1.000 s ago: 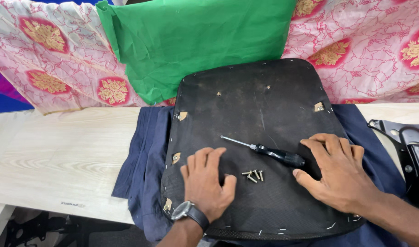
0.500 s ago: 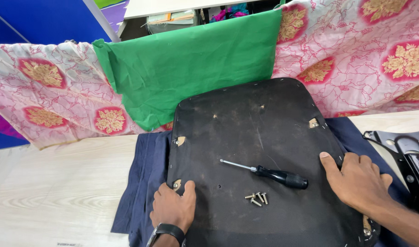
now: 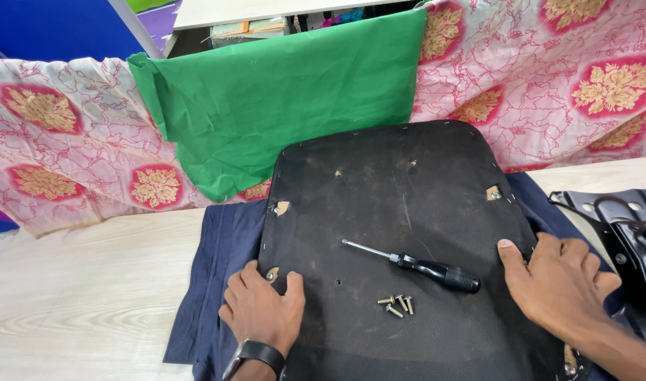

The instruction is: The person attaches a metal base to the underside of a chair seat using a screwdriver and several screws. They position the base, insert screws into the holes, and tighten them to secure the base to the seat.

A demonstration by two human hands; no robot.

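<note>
Both hands have shifted outward since half a second earlier, each now at a side edge of the black seat pan (image 3: 401,212). Left hand (image 3: 263,310) lies flat, fingers spread, on the pan's left edge beside a mounting hole; right hand (image 3: 559,286) curls over the right edge, thumb on top. Neither holds a tool. The pan rests underside-up on a navy cloth (image 3: 220,282) on the counter (image 3: 76,296). Judged stiff, fairly heavy, rough fabric-covered: best gripped at opposite edges. Between the hands lie a black-handled screwdriver (image 3: 415,262) and loose screws (image 3: 396,305). No containers are in view.
</note>
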